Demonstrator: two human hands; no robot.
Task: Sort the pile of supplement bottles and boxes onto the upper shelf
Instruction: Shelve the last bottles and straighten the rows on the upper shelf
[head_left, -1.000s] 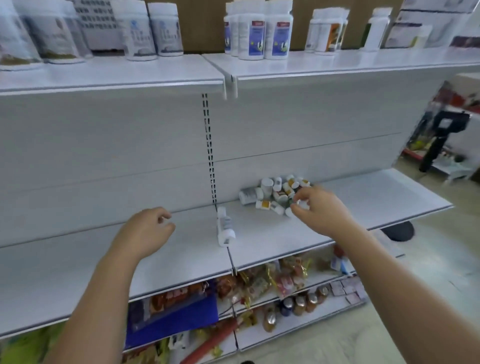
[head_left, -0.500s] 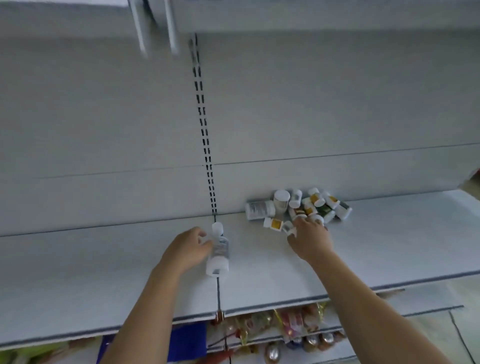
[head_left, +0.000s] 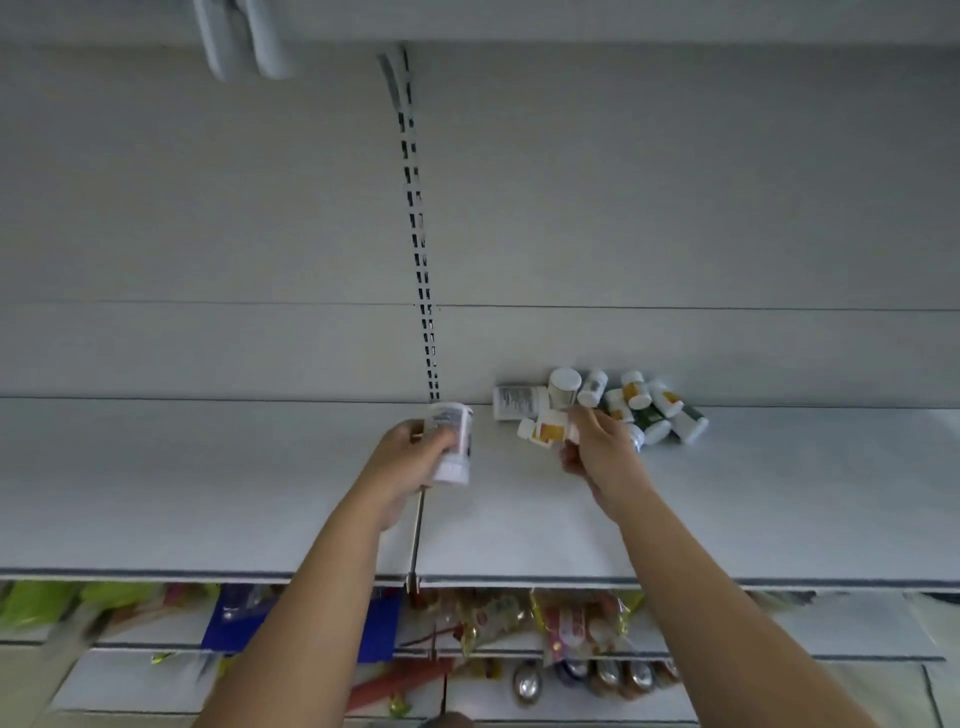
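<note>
My left hand (head_left: 413, 454) grips a white supplement bottle (head_left: 453, 441) with a grey label, lifted just above the white middle shelf (head_left: 208, 493), cap end toward me. My right hand (head_left: 597, 449) reaches into the pile of small white bottles (head_left: 613, 405) at the back of the shelf. Its fingers close around a small bottle with an orange label (head_left: 548, 430) at the pile's front left. Only the underside and front lip of the upper shelf (head_left: 571, 21) show at the top edge.
A slotted upright (head_left: 418, 249) runs down the grey back panel between the two shelf sections. Lower shelves hold colourful packets (head_left: 561, 623), a blue box (head_left: 228, 623) and dark bottles (head_left: 597, 675).
The view tilted down, so the stocked upper shelf left the frame. My left hand took hold of the lying bottle and lifted it. My right hand settled on the pile's front.
</note>
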